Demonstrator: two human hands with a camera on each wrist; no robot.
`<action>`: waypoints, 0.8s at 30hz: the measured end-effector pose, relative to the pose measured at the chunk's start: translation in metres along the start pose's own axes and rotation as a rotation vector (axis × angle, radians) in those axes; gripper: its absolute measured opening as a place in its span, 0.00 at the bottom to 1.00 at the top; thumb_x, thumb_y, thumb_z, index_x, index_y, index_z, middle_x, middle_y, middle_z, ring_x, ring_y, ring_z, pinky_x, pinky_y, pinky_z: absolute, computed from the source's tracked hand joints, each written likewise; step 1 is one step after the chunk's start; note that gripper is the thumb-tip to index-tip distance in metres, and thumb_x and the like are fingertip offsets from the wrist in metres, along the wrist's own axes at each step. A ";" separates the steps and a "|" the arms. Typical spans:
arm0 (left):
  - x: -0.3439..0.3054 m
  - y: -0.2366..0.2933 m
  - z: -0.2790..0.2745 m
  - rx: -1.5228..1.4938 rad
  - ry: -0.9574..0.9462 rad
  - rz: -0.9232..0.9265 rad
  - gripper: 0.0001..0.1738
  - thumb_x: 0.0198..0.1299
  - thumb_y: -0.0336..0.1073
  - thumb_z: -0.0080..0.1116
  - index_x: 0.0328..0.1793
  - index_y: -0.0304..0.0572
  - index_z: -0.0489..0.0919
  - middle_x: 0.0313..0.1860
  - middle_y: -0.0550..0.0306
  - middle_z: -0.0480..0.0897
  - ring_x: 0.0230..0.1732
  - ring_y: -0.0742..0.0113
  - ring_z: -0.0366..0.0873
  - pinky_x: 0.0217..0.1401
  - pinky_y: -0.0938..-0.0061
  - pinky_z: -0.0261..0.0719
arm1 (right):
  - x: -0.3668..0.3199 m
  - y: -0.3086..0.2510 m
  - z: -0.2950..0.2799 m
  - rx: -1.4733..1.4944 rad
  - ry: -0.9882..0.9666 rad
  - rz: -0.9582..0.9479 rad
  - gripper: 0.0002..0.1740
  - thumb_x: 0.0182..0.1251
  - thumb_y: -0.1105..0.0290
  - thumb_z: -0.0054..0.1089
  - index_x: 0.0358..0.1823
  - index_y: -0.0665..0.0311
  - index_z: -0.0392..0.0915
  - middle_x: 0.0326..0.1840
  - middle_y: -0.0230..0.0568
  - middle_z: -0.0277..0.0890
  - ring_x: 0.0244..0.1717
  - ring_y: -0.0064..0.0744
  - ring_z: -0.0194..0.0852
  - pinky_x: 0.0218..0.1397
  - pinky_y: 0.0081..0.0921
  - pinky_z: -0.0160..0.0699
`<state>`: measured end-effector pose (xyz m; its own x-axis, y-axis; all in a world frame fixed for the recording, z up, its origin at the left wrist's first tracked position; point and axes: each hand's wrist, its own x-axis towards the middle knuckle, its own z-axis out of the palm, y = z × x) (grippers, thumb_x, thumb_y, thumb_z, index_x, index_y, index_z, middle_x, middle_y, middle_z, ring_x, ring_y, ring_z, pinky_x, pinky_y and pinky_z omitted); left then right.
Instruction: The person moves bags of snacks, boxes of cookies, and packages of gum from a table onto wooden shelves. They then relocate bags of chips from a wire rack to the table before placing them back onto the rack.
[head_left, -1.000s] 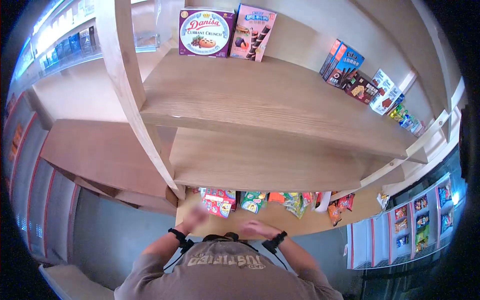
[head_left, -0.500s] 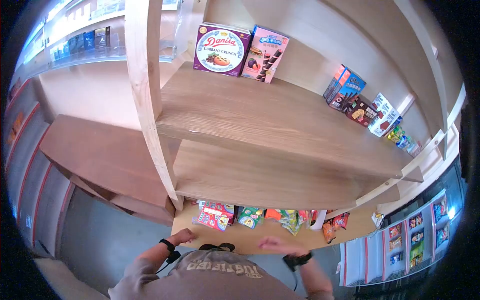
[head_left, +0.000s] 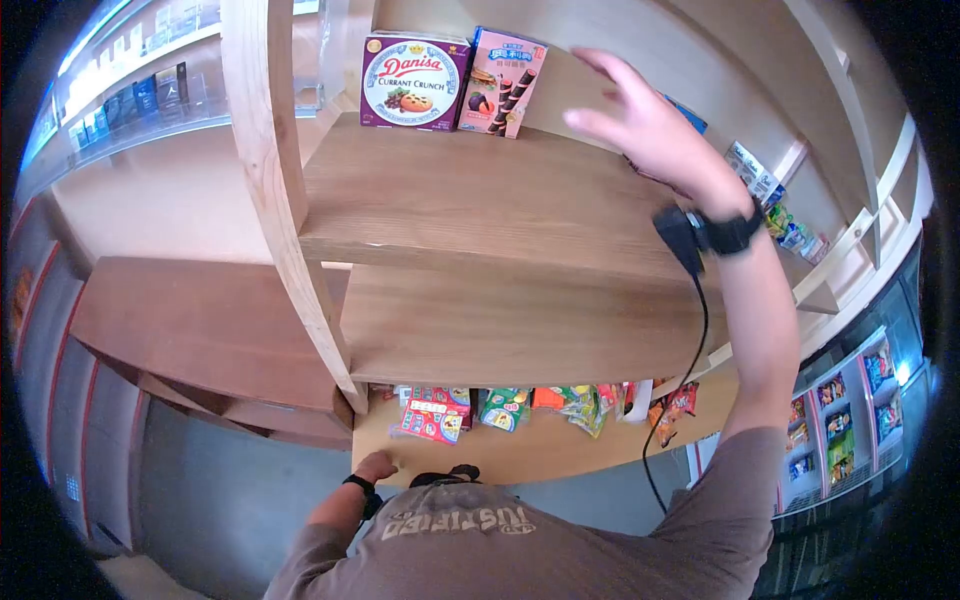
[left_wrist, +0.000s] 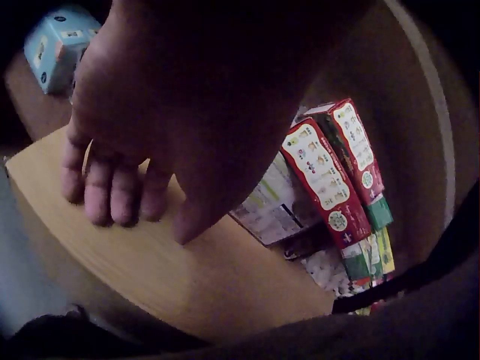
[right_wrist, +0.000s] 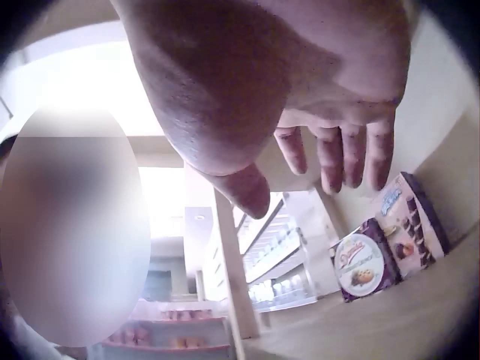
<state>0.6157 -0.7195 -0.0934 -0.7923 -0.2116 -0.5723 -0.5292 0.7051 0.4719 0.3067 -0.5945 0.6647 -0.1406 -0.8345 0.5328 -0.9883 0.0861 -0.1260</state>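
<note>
My right hand (head_left: 650, 130) is raised over the upper wooden shelf (head_left: 480, 205), thumb and fingers spread, holding nothing. Just left of its fingertips stands a pink box of wafer rolls (head_left: 498, 85). Against that leans a purple Danisa currant crunch box (head_left: 412, 85); both also show below the fingers in the right wrist view. Low at the left, my left hand (head_left: 378, 466) is at the front edge of the bottom shelf (head_left: 500, 455), palm down. Its fingers (left_wrist: 124, 199) lie relaxed over the wood, beside red snack boxes (left_wrist: 326, 180).
Behind my right forearm, a white box (head_left: 752, 172) and small colourful packs (head_left: 795, 235) are partly hidden. Several snack bags (head_left: 590, 405) line the bottom shelf. A wooden post (head_left: 265, 150) rises at the left, and a cable (head_left: 700, 330) hangs from the right wrist.
My right hand has risen from low in front of the body to the upper shelf. The left hand has drawn back slightly from the red boxes and stays at the bottom shelf's edge.
</note>
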 end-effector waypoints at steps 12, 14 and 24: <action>-0.021 0.017 -0.019 -0.165 0.130 -0.066 0.26 0.45 0.49 0.61 0.51 0.45 0.79 0.50 0.44 0.79 0.54 0.48 0.76 0.57 0.57 0.73 | 0.098 0.059 0.054 -0.525 0.076 -0.060 0.49 0.48 0.53 0.67 0.68 0.70 0.54 0.66 0.58 0.58 0.67 0.53 0.55 0.69 0.39 0.56; -0.028 0.025 -0.024 -0.134 0.115 -0.138 0.27 0.45 0.50 0.61 0.51 0.44 0.79 0.51 0.43 0.79 0.55 0.48 0.75 0.59 0.58 0.72 | 0.095 0.045 0.040 -0.627 0.026 0.075 0.46 0.46 0.51 0.68 0.64 0.69 0.62 0.61 0.55 0.63 0.63 0.53 0.59 0.66 0.42 0.59; -0.013 0.016 -0.019 0.049 0.108 0.042 0.28 0.46 0.51 0.61 0.47 0.36 0.80 0.52 0.39 0.78 0.56 0.46 0.74 0.60 0.59 0.71 | 0.078 0.062 0.027 -0.350 -0.074 0.004 0.39 0.53 0.54 0.66 0.61 0.71 0.63 0.58 0.53 0.67 0.60 0.44 0.65 0.64 0.33 0.64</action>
<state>0.6116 -0.7185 -0.0654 -0.8429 -0.2506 -0.4761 -0.4813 0.7466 0.4593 0.2362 -0.6690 0.6759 -0.1523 -0.8701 0.4688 -0.9499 0.2599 0.1737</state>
